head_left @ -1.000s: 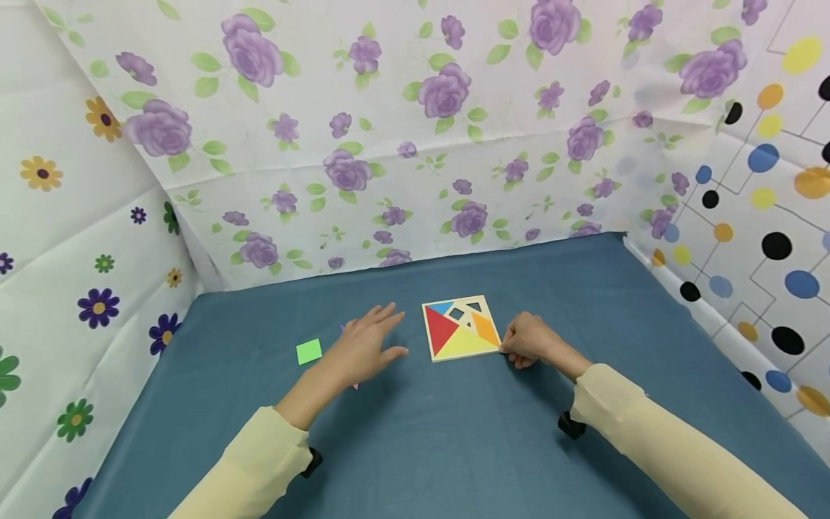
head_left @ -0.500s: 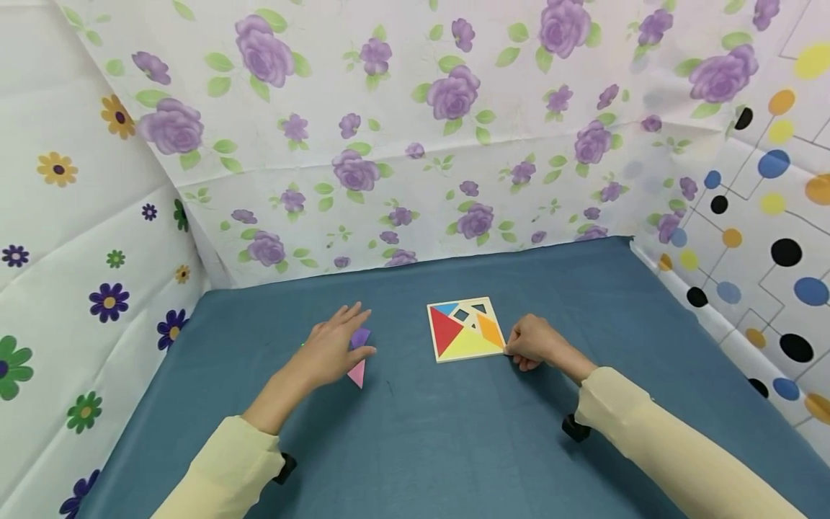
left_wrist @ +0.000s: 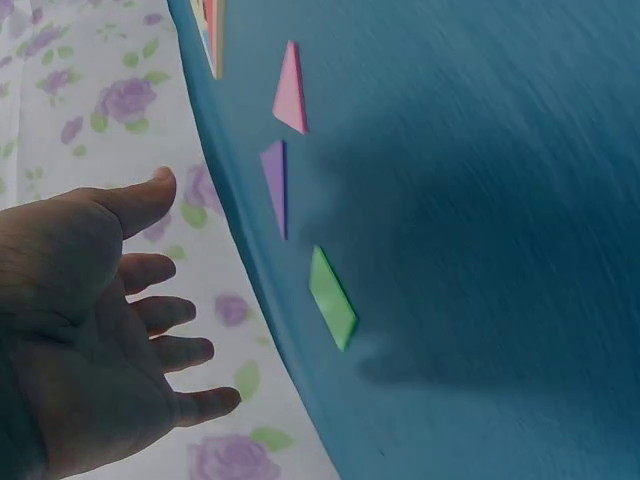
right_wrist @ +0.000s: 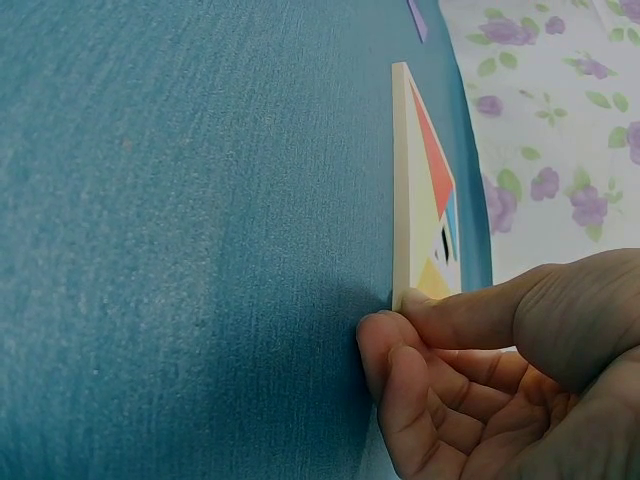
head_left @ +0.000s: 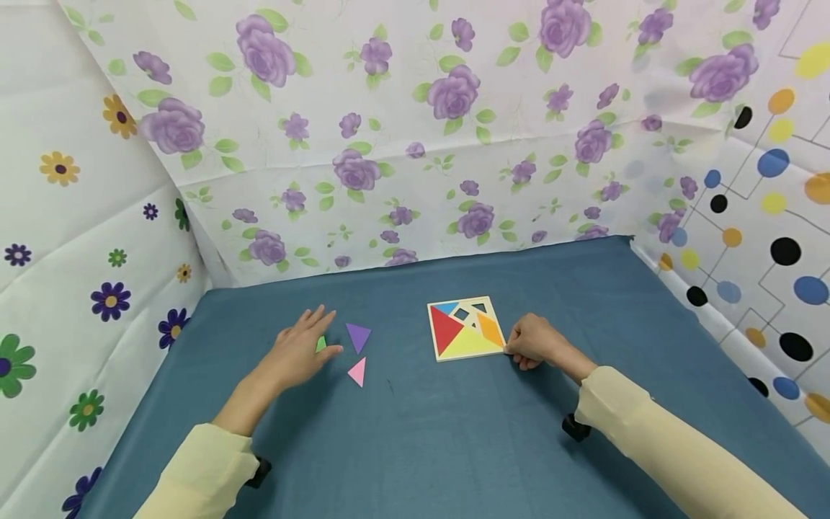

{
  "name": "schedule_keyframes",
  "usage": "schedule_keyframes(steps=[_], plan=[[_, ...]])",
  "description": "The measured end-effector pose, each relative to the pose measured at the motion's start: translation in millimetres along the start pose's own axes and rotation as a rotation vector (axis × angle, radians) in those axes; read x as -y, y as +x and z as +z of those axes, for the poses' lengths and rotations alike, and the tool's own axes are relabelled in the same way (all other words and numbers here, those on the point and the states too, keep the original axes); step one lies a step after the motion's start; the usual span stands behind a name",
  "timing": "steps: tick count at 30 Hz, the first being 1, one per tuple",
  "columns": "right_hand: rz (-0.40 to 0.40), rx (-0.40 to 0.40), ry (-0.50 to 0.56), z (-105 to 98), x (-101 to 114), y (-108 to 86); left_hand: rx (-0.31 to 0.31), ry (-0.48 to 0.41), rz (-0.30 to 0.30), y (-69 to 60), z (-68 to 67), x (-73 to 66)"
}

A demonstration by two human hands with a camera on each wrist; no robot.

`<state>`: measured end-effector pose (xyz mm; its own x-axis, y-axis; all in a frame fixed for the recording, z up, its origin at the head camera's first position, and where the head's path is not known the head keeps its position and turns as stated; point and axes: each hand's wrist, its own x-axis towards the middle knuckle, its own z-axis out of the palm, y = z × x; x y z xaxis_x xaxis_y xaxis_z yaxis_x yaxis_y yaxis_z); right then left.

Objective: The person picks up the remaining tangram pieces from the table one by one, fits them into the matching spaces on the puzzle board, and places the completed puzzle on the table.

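My left hand (head_left: 298,352) hovers with fingers spread over a green square (head_left: 321,344), partly hiding it in the head view. In the left wrist view a gap shows between that hand and the green square (left_wrist: 332,300). A purple triangle (head_left: 359,336) and a pink triangle (head_left: 358,371) lie flat just right of it. My right hand (head_left: 533,340) pinches the near right corner of a square wooden tangram board (right_wrist: 401,190) between thumb and curled fingers. Red, yellow, orange and blue pieces sit in the board; a few dark cutouts stay uncovered.
A blue cloth (head_left: 415,447) covers the table. Flowered sheets (head_left: 415,144) hang behind and at the left, and a dotted sheet (head_left: 765,238) hangs at the right. A purple piece's edge (right_wrist: 417,18) shows at the top of the right wrist view.
My left hand has moved left, away from the board, past the purple and pink triangles, which now show fully, to above the green square. The right hand keeps its grip on the board corner.
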<state>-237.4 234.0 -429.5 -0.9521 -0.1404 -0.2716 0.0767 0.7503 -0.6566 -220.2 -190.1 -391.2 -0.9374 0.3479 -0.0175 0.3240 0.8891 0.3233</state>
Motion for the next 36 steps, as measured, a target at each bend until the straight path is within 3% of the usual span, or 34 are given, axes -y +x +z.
schedule_keyframes(steps=[16,31,36], plan=[[0.003,-0.002,-0.007,-0.7,-0.5,1.6,0.029,-0.029,-0.079,5.5,19.1,32.6],[0.005,0.007,-0.033,0.2,1.2,2.2,0.004,0.048,-0.116,10.0,33.0,40.4],[0.006,0.003,-0.023,-0.8,0.9,-0.2,-0.023,0.069,-0.102,12.3,36.2,41.8]])
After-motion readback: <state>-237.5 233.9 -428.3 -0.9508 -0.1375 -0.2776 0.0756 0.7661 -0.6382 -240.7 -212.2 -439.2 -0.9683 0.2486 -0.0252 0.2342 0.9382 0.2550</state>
